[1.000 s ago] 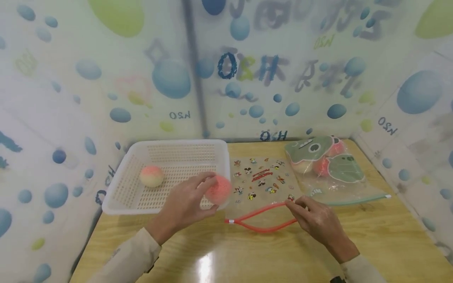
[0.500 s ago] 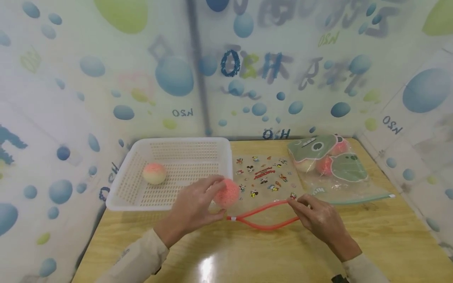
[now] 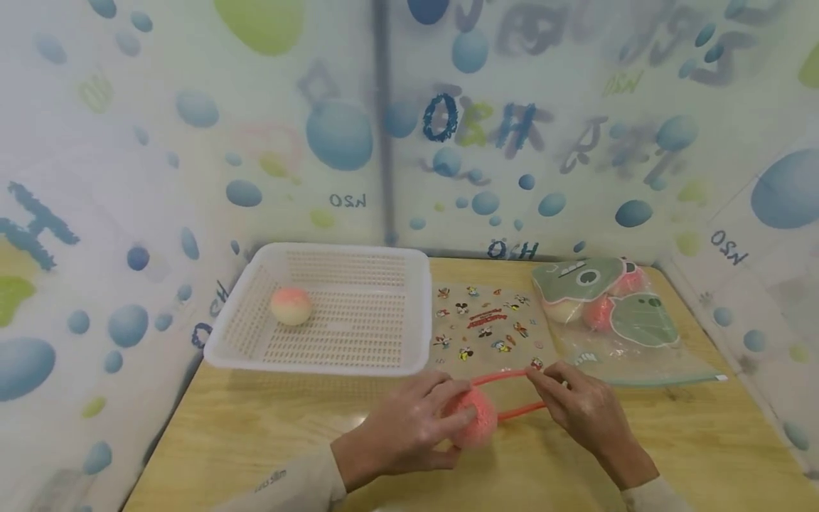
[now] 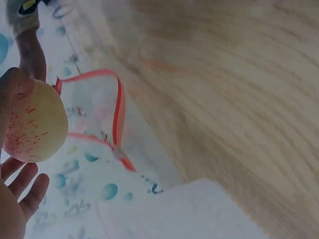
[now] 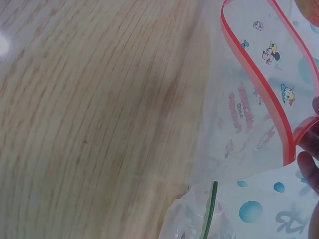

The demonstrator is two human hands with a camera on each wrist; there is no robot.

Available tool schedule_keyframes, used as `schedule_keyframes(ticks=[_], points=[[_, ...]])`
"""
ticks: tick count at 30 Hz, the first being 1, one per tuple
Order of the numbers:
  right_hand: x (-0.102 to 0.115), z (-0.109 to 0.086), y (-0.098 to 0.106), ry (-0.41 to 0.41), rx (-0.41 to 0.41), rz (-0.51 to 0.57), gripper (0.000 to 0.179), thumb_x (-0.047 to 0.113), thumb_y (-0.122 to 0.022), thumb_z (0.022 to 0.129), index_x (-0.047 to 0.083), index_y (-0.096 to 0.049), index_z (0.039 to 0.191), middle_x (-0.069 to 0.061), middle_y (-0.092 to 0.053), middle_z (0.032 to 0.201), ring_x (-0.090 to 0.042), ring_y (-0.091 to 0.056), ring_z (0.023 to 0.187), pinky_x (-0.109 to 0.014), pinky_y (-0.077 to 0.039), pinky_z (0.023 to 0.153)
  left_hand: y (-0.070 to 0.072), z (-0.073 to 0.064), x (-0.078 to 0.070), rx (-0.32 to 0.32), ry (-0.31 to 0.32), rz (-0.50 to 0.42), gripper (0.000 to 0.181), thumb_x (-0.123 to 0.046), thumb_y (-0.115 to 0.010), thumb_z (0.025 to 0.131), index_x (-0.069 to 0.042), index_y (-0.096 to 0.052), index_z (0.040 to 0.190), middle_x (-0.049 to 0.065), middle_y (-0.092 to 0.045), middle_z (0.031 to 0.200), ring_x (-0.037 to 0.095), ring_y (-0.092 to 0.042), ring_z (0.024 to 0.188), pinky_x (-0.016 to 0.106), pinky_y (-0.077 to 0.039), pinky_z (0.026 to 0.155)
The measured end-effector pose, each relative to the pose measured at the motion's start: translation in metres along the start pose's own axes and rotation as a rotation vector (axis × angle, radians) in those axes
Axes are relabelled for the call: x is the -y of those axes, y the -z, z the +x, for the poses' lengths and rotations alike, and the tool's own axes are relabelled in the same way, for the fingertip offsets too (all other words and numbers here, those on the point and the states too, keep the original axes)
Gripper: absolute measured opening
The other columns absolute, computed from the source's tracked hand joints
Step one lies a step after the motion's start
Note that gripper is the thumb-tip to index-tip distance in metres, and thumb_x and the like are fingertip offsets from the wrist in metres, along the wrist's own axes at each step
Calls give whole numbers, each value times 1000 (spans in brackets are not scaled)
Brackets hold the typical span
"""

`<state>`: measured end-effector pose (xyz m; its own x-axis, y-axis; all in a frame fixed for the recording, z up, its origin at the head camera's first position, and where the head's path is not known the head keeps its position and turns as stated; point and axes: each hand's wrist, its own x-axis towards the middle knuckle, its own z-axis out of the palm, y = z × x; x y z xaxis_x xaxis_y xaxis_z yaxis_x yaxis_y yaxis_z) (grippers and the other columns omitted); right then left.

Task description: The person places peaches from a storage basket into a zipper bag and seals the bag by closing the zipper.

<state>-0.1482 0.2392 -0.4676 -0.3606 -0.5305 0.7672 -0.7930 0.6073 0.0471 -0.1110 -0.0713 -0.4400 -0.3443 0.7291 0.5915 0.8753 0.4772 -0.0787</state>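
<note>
In the head view my left hand holds a pink-and-cream peach in front of the mouth of a clear zip bag with cartoon prints. The left wrist view shows the peach's cream side with red flecks, the thumb over it and some fingers spread beneath. My right hand pinches the bag's red zip edge near its right end. That red edge gapes in the right wrist view, where only fingertips show. The peach hides the left end of the zip in the head view.
A white plastic basket with one peach stands at the left. Behind my right hand lies a second clear bag with a green print, several peaches inside. A patterned wall closes off the table's back.
My left hand has carried the peach right and toward me, from the basket's edge to the bag's mouth. My right hand keeps its pinch on the zip edge. The head view has shifted slightly.
</note>
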Motion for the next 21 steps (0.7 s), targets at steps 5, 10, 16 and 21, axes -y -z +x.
schedule_keyframes(ticks=[5, 10, 16, 21], points=[[3, -2, 0, -15, -3, -12, 40, 30, -48, 108, 8, -81, 100, 0, -60, 81, -7, -48, 52, -20, -39, 39, -17, 2, -10, -2, -66, 82, 40, -45, -73, 75, -25, -68, 110, 4, -64, 123, 20, -60, 108, 30, -52, 84], [7, -5, 0, -8, -13, -18, 39, 29, -48, 108, 9, -81, 100, 0, -59, 80, -7, -47, 51, -19, -37, 38, -31, -2, -17, 69, -73, 97, 43, -48, -73, 76, -25, -67, 111, 3, -63, 125, 20, -59, 112, 31, -50, 83], [8, -6, -1, -11, -8, -32, 40, 30, -47, 109, 10, -81, 101, 1, -59, 81, -7, -47, 53, -20, -37, 38, -40, 8, -18, 177, -87, 137, 33, -39, -68, 84, -22, -69, 112, 1, -63, 118, 20, -58, 107, 31, -49, 82], [9, -4, -1, -16, 9, -12, 39, 30, -47, 109, 10, -81, 104, 1, -60, 83, -8, -49, 56, -20, -39, 40, -45, 19, -15, 193, -102, 198, 27, -30, -60, 90, -19, -71, 112, -2, -65, 111, 18, -60, 100, 32, -49, 79]])
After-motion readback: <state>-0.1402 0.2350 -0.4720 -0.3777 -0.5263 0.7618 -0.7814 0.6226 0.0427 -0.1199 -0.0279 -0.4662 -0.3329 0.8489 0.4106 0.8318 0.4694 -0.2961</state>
